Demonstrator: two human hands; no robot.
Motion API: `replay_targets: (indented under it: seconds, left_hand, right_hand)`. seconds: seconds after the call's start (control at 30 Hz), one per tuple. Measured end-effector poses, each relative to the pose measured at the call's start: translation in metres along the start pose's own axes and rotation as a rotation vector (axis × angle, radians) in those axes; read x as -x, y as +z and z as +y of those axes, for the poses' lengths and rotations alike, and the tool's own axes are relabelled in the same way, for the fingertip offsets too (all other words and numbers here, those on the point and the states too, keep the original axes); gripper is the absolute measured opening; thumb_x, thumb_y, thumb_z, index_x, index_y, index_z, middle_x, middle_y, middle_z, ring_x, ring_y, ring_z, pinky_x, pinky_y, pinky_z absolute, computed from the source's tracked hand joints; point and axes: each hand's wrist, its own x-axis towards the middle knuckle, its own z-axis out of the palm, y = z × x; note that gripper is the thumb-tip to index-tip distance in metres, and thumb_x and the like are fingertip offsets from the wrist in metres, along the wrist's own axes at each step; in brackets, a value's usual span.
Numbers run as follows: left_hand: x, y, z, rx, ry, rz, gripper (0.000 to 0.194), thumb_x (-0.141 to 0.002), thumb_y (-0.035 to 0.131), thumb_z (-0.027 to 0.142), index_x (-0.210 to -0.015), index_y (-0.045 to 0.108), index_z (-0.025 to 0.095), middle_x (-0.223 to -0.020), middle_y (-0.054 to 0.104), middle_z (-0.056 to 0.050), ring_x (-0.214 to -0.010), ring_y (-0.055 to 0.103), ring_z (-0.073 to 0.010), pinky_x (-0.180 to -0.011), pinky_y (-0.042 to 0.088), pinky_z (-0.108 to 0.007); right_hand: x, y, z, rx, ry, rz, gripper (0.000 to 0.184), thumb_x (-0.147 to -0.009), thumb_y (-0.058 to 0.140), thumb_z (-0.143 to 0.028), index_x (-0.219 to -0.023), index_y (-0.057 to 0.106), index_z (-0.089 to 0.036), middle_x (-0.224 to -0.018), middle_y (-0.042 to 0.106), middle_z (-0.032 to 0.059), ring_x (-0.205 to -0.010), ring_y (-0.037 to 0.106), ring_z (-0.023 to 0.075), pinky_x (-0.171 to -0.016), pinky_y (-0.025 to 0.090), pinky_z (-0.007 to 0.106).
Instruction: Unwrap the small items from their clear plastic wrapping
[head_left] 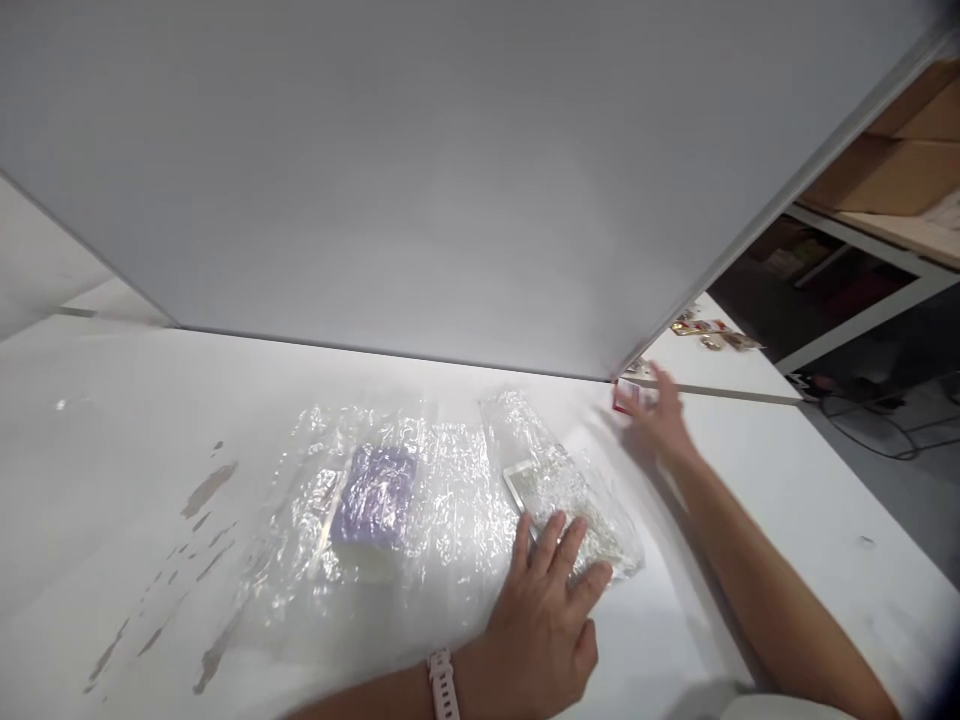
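My left hand [544,610], with a pink watch strap on its wrist, lies flat with fingers spread on the near end of a clear plastic bag [559,470] that holds a pale, glittery flat item [547,490]. Left of it lies a crinkled sheet of clear plastic [442,490] with a purple-topped block [373,495] under it. My right hand [664,415] is stretched far out to the corner of the white partition, its fingers at a small red and white packet [624,396]. That hand is blurred, and I cannot make out a grip.
A tall white partition [420,180] closes off the back of the white table [112,420], whose paint is chipped at the left. Several small packets [709,332] lie beyond the partition's right end. Shelving with cardboard boxes [892,150] and floor cables [885,420] are at right.
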Motion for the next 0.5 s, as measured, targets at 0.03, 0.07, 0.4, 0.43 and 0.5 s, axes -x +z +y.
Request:
replay_targets:
  seconds: [0.03, 0.07, 0.4, 0.43, 0.5]
  left_hand:
    - [0.000, -0.001, 0.001, 0.003, -0.005, 0.000, 0.052, -0.097, 0.042, 0.028, -0.149, 0.039, 0.022, -0.167, 0.019, -0.013, -0.156, 0.006, -0.0324, -0.123, 0.008, -0.065]
    - [0.000, -0.001, 0.001, 0.003, -0.007, 0.003, 0.052, -0.098, 0.042, 0.028, -0.149, 0.039, 0.022, -0.167, 0.019, -0.013, -0.156, 0.005, -0.0320, -0.123, 0.007, -0.064]
    - [0.001, -0.001, 0.000, 0.005, -0.003, -0.001, 0.051, -0.097, 0.043, 0.028, -0.147, 0.040, 0.021, -0.166, 0.021, -0.013, -0.156, 0.005, -0.0328, -0.123, 0.007, -0.065]
    - [0.000, -0.002, 0.001, 0.014, -0.005, -0.007, 0.050, -0.097, 0.043, 0.028, -0.147, 0.040, 0.022, -0.166, 0.021, -0.013, -0.156, 0.006, -0.0330, -0.123, 0.007, -0.066]
    - [0.000, -0.003, 0.001, 0.034, -0.011, -0.017, 0.051, -0.097, 0.043, 0.029, -0.147, 0.040, 0.021, -0.166, 0.021, -0.014, -0.155, 0.006, -0.0334, -0.122, 0.008, -0.067]
  right_hand:
    - [0.018, 0.003, 0.000, 0.117, -0.107, -0.099, 0.071, -0.075, 0.070, -0.057, -0.136, 0.056, -0.023, -0.144, 0.050, 0.0174, -0.134, 0.043, 0.0355, -0.106, 0.037, 0.053]
    - [0.032, 0.007, 0.001, 0.190, -0.195, -0.140, 0.058, -0.082, 0.064, -0.053, -0.132, 0.060, -0.025, -0.145, 0.049, 0.0158, -0.136, 0.041, 0.0352, -0.109, 0.034, 0.054]
    - [-0.022, -0.017, 0.041, 0.232, 0.140, 0.114, 0.030, -0.080, 0.047, -0.017, -0.104, 0.064, -0.013, -0.117, 0.059, 0.0244, -0.117, 0.046, 0.0332, -0.100, 0.030, 0.052]
    - [-0.033, -0.015, 0.040, 0.217, 0.175, 0.131, 0.027, -0.082, 0.046, -0.017, -0.102, 0.063, -0.011, -0.117, 0.058, 0.0272, -0.115, 0.045, 0.0331, -0.098, 0.030, 0.051]
    - [-0.055, -0.005, 0.034, 0.160, 0.226, 0.129, 0.020, -0.087, 0.044, -0.021, -0.092, 0.062, -0.013, -0.112, 0.058, 0.0273, -0.111, 0.045, 0.0306, -0.096, 0.029, 0.049]
